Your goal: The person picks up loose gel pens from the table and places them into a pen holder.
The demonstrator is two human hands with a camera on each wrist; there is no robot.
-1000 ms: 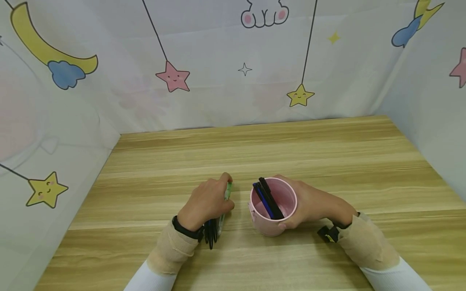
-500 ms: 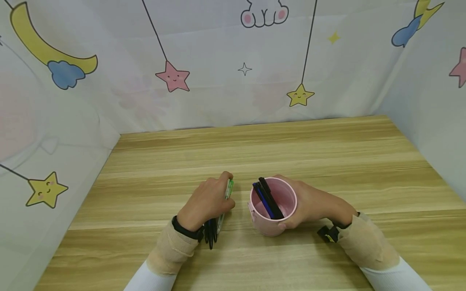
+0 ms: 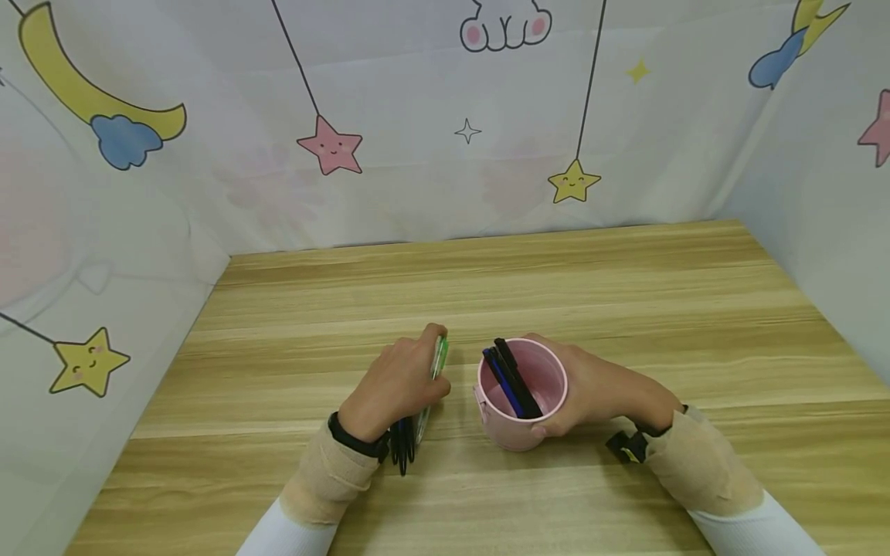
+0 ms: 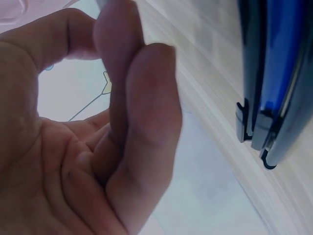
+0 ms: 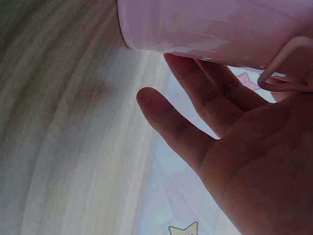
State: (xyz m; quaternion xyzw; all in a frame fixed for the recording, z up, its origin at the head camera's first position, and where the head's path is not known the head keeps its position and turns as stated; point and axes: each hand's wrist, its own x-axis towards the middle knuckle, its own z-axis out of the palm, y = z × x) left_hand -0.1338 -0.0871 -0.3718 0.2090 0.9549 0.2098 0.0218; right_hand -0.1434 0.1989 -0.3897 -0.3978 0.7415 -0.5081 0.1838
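Observation:
My left hand pinches a clear pen with a green end between thumb and forefinger. Beneath that wrist, several black and blue pens lie side by side on the table; their clips show in the left wrist view, where the blue pen is in the middle. My right hand grips a pink cup round its right side, thumb in front. Inside the cup, black and blue pens lean toward the left rim. In the right wrist view a small pink handle is beside the palm.
The wood-grain table runs back to a white curtain printed with stars and moons. More curtain closes off the left and right sides. A black wrist strap with a small device sits at the right wrist.
The left fingertips have shifted slightly away from the body and to the right, with the green-ended pen moving along. More of its green end shows. The right hand and cup stay put.

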